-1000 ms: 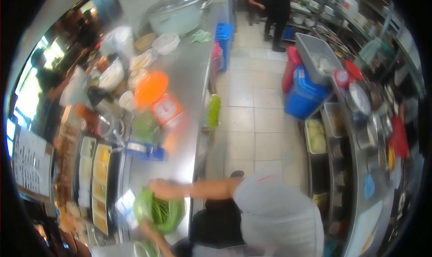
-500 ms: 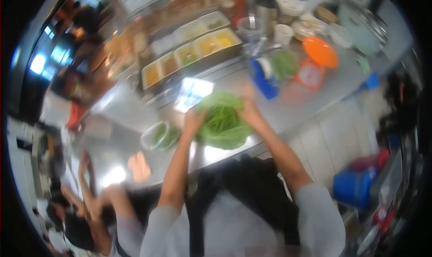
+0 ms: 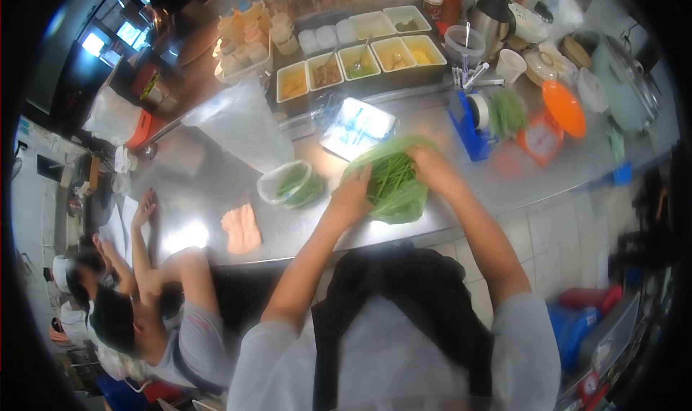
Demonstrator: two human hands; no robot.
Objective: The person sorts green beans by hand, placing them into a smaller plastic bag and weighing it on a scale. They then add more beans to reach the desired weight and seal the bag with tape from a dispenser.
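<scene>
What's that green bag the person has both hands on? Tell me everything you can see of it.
The green bag looks like thin, see-through plastic, crumpled and bulging, stuffed with long green stalks or leaves; the exact vegetable is too blurred to tell. It lies on the steel counter near its front edge, mouth apparently toward the top. The left hand holds its left side and the right hand its upper right. A smaller clear bag of greens lies apart, to its left.

Both bare arms reach forward, converging. The left hand curls with fingers bent; the right hand sits slightly farther, fingers closed in a grip.
</scene>
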